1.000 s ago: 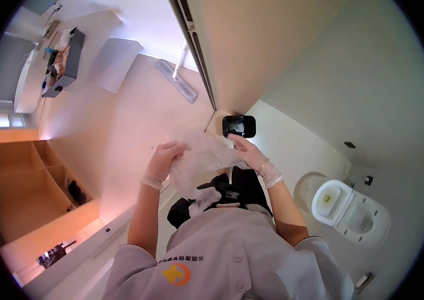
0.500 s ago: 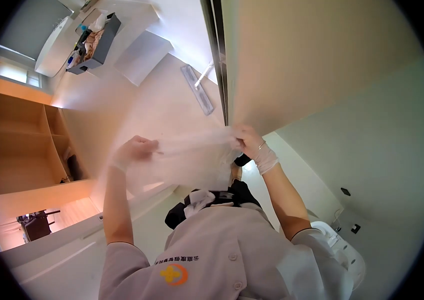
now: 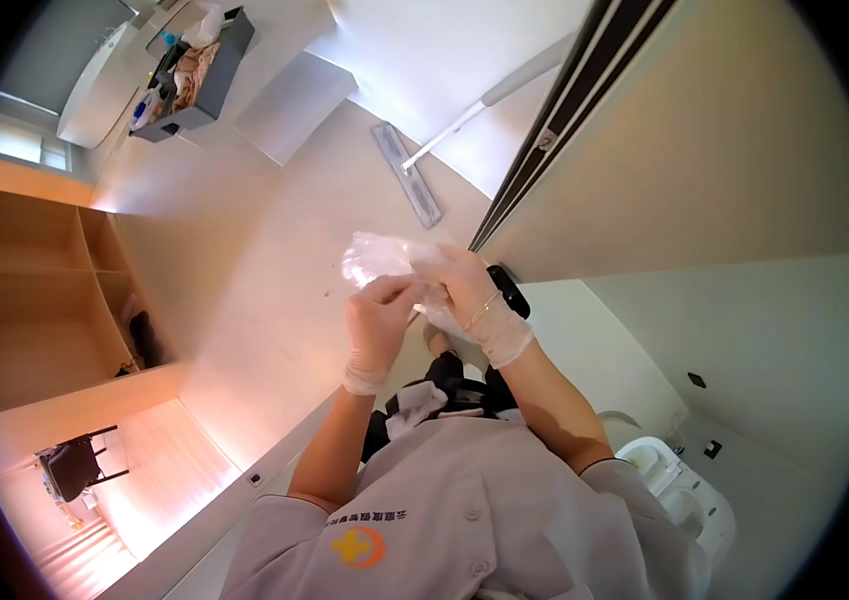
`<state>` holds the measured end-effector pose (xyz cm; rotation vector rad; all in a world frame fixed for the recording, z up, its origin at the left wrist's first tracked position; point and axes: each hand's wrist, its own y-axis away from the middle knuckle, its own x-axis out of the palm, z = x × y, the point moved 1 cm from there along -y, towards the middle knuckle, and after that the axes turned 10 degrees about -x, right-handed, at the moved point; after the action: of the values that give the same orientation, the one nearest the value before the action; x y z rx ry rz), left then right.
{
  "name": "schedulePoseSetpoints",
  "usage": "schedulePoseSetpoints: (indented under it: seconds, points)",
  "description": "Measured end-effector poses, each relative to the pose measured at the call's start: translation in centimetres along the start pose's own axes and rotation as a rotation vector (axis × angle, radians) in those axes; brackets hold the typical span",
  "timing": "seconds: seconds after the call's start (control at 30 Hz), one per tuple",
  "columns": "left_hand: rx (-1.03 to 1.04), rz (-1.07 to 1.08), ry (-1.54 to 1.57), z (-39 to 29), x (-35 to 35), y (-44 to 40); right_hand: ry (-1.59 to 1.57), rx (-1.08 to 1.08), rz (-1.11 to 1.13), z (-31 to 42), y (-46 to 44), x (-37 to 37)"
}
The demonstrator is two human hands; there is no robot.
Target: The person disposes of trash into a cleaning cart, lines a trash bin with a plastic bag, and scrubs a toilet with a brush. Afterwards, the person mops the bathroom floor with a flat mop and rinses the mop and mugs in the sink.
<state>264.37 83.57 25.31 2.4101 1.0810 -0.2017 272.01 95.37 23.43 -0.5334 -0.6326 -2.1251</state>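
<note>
A clear plastic bag point(image 3: 376, 257) is bunched up between my hands in front of my waist. My left hand point(image 3: 381, 318), in a thin translucent glove, pinches the gathered plastic from below with its fingertips. Wrapped round the bag's other side is my right hand point(image 3: 466, 290), gloved the same way, with a bracelet at the wrist. Some of the plastic hangs beneath the fingers and part of it is hidden behind them. The two hands are close together, nearly touching.
A flat mop point(image 3: 407, 176) leans against the wall ahead. Far left stands a grey caddy point(image 3: 206, 88) of cleaning items by a washbasin point(image 3: 94, 95). Open wooden shelves point(image 3: 34, 340) are at left, a sliding door frame point(image 3: 544, 140) at right. A toilet point(image 3: 689, 500) sits lower right.
The bag was stretched wide between my hands and is now bunched small. My left hand has moved right, towards my right hand. The view has shifted a little.
</note>
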Motion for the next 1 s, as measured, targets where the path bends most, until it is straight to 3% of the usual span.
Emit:
schedulePoseSetpoints:
  seconds: [0.23,0.37,0.43,0.57,0.63,0.7,0.73,0.8,0.87,0.9,0.93,0.97,1.0]
  points:
    - [-0.193,0.177,0.496,0.0,-6.9,-1.6,0.003,0.212,0.059,-1.2,-2.5,4.4]
    - [-0.218,0.218,0.559,0.1,-9.2,-1.5,-0.155,0.197,0.310,-3.8,-4.2,3.5]
    - [-0.208,0.180,0.556,0.4,-10.1,-1.7,-0.070,0.022,0.097,-4.2,-4.3,4.6]
    - [-0.183,0.164,0.636,1.1,-11.8,-2.3,-0.058,-0.015,0.136,-2.7,-4.9,6.5]
    - [-0.161,0.154,0.713,1.8,-12.7,-3.0,-0.213,0.118,0.288,-2.4,-6.0,6.5]
    - [-0.136,0.207,1.009,2.9,-13.4,-4.0,-0.216,0.127,0.271,-2.1,-6.3,6.6]
    - [-0.128,0.205,1.014,3.5,-13.7,-4.6,-0.226,0.129,0.246,-1.9,-6.5,6.6]
    - [-0.182,0.354,1.402,4.5,-13.9,-5.3,-0.219,0.146,0.194,-3.4,-7.9,4.5]
    - [-0.250,0.288,1.420,4.9,-15.0,-5.4,-0.217,0.174,0.121,-6.6,-10.7,-0.1]
    - [-0.318,0.220,1.430,5.6,-15.7,-5.4,-0.475,0.207,0.270,-8.9,-12.6,-3.5]
    - [-0.258,0.515,1.456,7.5,-16.8,-6.2,-0.736,0.233,0.415,-10.2,-12.9,-5.6]
    - [-0.273,0.512,1.463,7.1,-16.6,-6.0,-0.736,0.242,0.401,-9.2,-11.3,-4.3]
    - [-0.244,0.380,1.325,6.7,-17.0,-5.9,-0.002,-0.086,0.273,-7.7,-9.8,-3.2]
